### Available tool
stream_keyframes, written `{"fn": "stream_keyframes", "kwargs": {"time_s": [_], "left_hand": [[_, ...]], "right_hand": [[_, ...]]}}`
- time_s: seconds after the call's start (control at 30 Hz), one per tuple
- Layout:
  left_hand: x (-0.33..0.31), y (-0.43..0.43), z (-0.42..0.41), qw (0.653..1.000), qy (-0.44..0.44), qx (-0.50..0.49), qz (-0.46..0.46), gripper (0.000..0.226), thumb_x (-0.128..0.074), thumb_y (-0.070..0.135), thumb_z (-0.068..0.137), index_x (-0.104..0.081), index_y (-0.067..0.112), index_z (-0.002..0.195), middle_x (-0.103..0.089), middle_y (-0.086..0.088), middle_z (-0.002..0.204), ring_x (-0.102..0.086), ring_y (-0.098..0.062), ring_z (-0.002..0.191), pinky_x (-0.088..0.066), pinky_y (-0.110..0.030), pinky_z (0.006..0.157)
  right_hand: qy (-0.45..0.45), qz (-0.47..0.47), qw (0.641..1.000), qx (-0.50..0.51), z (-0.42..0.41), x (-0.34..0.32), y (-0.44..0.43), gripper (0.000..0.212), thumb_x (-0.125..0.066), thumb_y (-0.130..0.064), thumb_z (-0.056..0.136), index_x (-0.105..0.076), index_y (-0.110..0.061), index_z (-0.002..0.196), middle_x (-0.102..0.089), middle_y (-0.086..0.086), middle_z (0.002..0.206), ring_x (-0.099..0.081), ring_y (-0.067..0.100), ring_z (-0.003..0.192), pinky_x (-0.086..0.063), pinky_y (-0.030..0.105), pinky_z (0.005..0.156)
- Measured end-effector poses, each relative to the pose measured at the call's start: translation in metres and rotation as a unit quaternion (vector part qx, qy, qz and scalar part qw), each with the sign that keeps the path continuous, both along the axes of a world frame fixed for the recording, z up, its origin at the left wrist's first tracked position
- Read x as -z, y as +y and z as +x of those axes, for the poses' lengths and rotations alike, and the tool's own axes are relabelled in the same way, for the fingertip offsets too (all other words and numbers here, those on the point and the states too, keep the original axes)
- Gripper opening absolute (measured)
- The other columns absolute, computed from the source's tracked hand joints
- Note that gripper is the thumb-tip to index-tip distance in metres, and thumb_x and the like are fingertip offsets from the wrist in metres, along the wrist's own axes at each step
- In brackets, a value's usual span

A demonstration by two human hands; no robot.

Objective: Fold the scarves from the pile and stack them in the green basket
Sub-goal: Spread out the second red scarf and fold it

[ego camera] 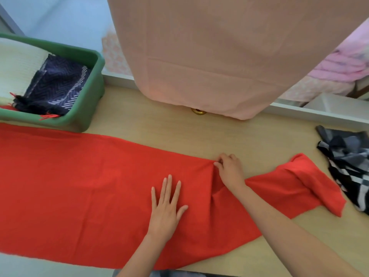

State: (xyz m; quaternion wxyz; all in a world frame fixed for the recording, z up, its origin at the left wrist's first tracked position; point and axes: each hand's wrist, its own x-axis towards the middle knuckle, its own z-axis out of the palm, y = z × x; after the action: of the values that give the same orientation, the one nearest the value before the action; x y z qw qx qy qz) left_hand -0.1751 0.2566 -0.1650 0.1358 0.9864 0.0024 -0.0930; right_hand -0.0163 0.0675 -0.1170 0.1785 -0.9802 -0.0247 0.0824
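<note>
My left hand (166, 206) lies flat, fingers straight, pinning the red scarf (79, 186) spread along the pale wooden table (199, 140). My right hand (229, 170) pinches a gather at its far edge. It looks light, soft and limp, so I'd take it by its corners; farther left, the green plastic basket (95, 76) holds folded ones.
</note>
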Motion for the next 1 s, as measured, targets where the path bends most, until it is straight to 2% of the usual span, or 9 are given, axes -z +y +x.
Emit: {"fn": "stream_keyframes", "kwargs": {"time_s": [0.13,0.3,0.4,0.57,0.7,0.8,0.87,0.93,1.0], "left_hand": [[0.005,-0.002,0.001,1.0,-0.016,0.003,0.008,0.067,-0.026,0.054,0.092,-0.032,0.016,0.148,-0.021,-0.01,0.157,-0.018,-0.022,0.145,-0.011,-0.051,0.113],[0.001,-0.01,0.009,0.999,-0.031,-0.012,0.003,0.065,-0.028,0.048,0.092,-0.033,0.013,0.146,-0.024,-0.014,0.155,-0.018,-0.026,0.144,-0.009,-0.049,0.114],[-0.012,-0.033,0.021,0.998,-0.062,0.0,-0.031,0.058,-0.032,0.041,0.093,-0.039,0.013,0.143,-0.032,-0.015,0.151,-0.023,-0.025,0.141,-0.012,-0.046,0.114],[-0.038,-0.095,0.045,0.983,-0.089,0.1,-0.125,0.046,-0.039,0.033,0.088,-0.058,0.016,0.126,-0.058,-0.005,0.13,-0.056,-0.019,0.118,-0.029,-0.036,0.105],[-0.042,-0.147,0.054,0.969,-0.078,0.176,-0.151,0.045,-0.042,0.032,0.085,-0.057,0.018,0.125,-0.06,-0.003,0.127,-0.053,-0.018,0.119,-0.029,-0.035,0.105],[-0.049,-0.179,0.071,0.967,-0.07,0.186,-0.157,0.048,-0.041,0.033,0.084,-0.057,0.017,0.125,-0.06,-0.004,0.128,-0.057,-0.019,0.118,-0.036,-0.037,0.107],[-0.059,-0.197,0.087,0.966,-0.073,0.189,-0.159,0.048,-0.045,0.033,0.082,-0.059,0.016,0.125,-0.061,-0.005,0.127,-0.059,-0.02,0.116,-0.043,-0.04,0.101],[-0.061,-0.213,0.104,0.968,-0.066,0.179,-0.164,0.05,-0.063,0.028,0.078,-0.059,0.012,0.125,-0.063,-0.009,0.123,-0.061,-0.025,0.112,-0.046,-0.045,0.095],[-0.06,-0.227,0.118,0.973,-0.042,0.162,-0.156,0.061,-0.074,0.024,0.076,-0.054,0.008,0.131,-0.06,-0.016,0.126,-0.058,-0.032,0.116,-0.045,-0.046,0.097]], "right_hand": [[-0.072,0.021,0.997,0.01,0.025,0.002,-0.003,0.009,-0.064,-0.016,0.086,-0.064,-0.011,0.093,-0.063,0.008,0.091,-0.052,0.03,0.096,-0.037,0.037,0.085],[-0.052,0.047,0.996,-0.052,0.014,0.011,-0.023,0.033,-0.067,-0.018,0.085,-0.061,-0.009,0.116,-0.057,0.01,0.117,-0.048,0.029,0.109,-0.037,0.038,0.098],[-0.1,0.084,0.991,0.03,-0.018,0.007,-0.067,0.032,-0.067,-0.013,0.085,-0.061,-0.01,0.116,-0.055,0.01,0.122,-0.046,0.028,0.114,-0.03,0.031,0.102],[-0.146,0.044,0.966,0.207,-0.07,-0.003,-0.169,0.033,-0.069,-0.008,0.084,-0.062,-0.006,0.116,-0.055,0.013,0.124,-0.046,0.035,0.113,-0.028,0.031,0.101],[-0.115,0.018,0.944,0.308,-0.078,-0.008,-0.225,0.05,-0.066,-0.016,0.087,-0.05,-0.005,0.133,-0.046,0.016,0.141,-0.038,0.037,0.125,-0.027,0.041,0.107],[-0.08,0.039,0.952,0.292,-0.066,-0.011,-0.248,0.059,-0.064,-0.021,0.09,-0.041,-0.01,0.143,-0.036,0.01,0.15,-0.029,0.032,0.134,-0.023,0.039,0.112],[-0.064,0.028,0.96,0.27,-0.054,-0.008,-0.262,0.061,-0.064,-0.024,0.09,-0.038,-0.013,0.144,-0.036,0.006,0.151,-0.026,0.029,0.139,-0.019,0.037,0.114],[-0.051,0.007,0.964,0.259,-0.043,-0.004,-0.277,0.056,-0.064,-0.025,0.089,-0.045,-0.015,0.141,-0.041,0.004,0.148,-0.024,0.027,0.141,-0.016,0.037,0.116],[-0.063,0.002,0.967,0.246,-0.035,-0.003,-0.286,0.038,-0.064,-0.023,0.089,-0.06,-0.014,0.126,-0.052,0.005,0.139,-0.031,0.027,0.138,-0.018,0.04,0.116]]}}
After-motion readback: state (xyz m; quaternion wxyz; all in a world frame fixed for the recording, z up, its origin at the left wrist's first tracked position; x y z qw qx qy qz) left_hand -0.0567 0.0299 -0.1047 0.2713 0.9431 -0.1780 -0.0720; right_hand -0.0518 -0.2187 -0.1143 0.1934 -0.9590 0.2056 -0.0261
